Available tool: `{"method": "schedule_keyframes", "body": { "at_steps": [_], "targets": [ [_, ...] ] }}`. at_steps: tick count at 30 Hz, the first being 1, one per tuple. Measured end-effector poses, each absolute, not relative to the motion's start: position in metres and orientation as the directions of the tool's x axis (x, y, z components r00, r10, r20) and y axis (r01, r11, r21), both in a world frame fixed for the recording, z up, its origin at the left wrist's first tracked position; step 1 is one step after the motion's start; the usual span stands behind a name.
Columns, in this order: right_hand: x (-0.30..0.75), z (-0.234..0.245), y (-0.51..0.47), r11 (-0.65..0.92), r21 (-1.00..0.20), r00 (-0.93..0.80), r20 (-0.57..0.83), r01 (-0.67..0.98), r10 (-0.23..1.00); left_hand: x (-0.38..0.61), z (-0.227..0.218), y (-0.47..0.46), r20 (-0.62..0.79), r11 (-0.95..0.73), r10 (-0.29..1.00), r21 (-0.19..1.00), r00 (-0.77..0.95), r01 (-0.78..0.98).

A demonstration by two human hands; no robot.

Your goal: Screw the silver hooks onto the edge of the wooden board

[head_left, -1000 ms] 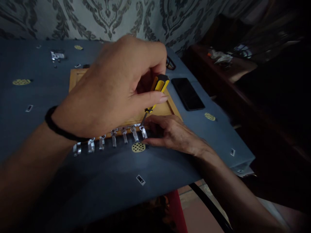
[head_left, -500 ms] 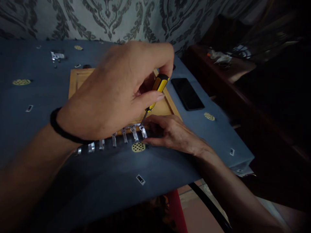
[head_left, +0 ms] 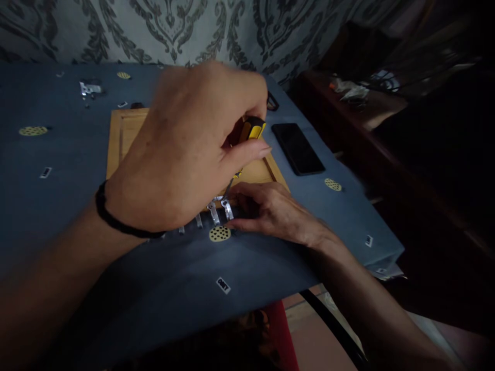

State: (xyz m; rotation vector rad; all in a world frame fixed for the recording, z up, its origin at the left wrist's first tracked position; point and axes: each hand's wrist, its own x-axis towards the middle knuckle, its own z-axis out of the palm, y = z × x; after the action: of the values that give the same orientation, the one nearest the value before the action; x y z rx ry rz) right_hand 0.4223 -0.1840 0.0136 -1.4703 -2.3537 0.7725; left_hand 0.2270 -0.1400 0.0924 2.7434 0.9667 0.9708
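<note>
My left hand (head_left: 181,149), with a black band at the wrist, is closed round the yellow and black handle of a screwdriver (head_left: 253,129). The tool's shaft slants down to the right end of a metal hook rail (head_left: 227,208) on the near edge of a wooden panel (head_left: 116,139). Curled fingers of my right hand (head_left: 266,211) grip that end of the rail, beside the screwdriver tip. The thumb lies by the last hook; the fingertips are partly hidden. My left hand covers much of the panel and the rail's left part.
A black phone (head_left: 297,149) lies right of the panel on the blue patterned tablecloth (head_left: 162,293). Small metal parts (head_left: 91,88) are at the back left. A dark looped object (head_left: 273,101) sits behind the phone. A patterned curtain (head_left: 174,31) hangs beyond the table.
My left hand has turned with the screwdriver, its wrist shifting right and lower, hiding more of the handle and several hooks. My right hand has stayed in place.
</note>
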Motion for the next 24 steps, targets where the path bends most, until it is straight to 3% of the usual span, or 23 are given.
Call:
{"method": "schedule_keyframes", "body": {
  "at_steps": [16, 24],
  "targets": [
    [0.424, 0.012, -0.184, 0.364, -0.564, -0.461, -0.033, 0.741, 0.887, 0.222, 0.098, -0.138, 0.485, -0.848, 0.517, 0.179, 0.705, 0.499],
    [0.425, 0.01, -0.185, 0.349, -0.566, -0.454, -0.049, 0.747, 0.89, 0.225, 0.102, -0.136, 0.439, -0.802, 0.592, 0.24, 0.676, 0.547]
  ]
}}
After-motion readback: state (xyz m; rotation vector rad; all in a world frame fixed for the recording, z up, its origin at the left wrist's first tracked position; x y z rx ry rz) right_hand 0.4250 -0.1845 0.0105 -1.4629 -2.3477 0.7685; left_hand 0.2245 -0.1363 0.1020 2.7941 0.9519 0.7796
